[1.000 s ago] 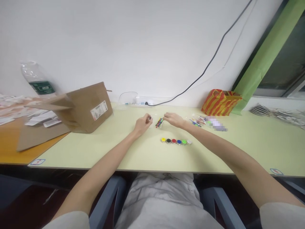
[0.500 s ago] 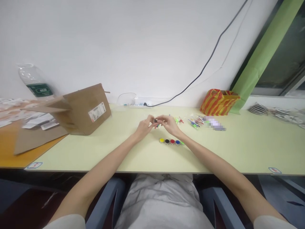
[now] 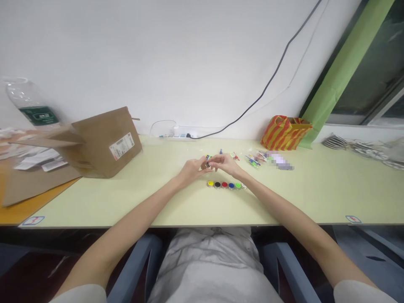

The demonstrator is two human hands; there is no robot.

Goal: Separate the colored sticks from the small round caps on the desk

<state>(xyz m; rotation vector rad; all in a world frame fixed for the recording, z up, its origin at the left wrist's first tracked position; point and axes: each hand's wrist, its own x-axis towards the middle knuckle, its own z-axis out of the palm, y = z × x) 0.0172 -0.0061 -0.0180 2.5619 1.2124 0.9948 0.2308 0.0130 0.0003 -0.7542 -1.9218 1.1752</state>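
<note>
1. The left hand (image 3: 192,171) pinches a small dark piece (image 3: 207,164), its details hidden by fingers.
2. The right hand (image 3: 227,164) meets it there, fingertips bent close; whether they grip it too, I cannot tell.
3. The piece is above the table (image 3: 176,206), behind a row of pots (image 3: 224,184): yellow, black, red, blue, green, white.
4. Beyond the right hand lie coloured bits (image 3: 234,156).
</note>
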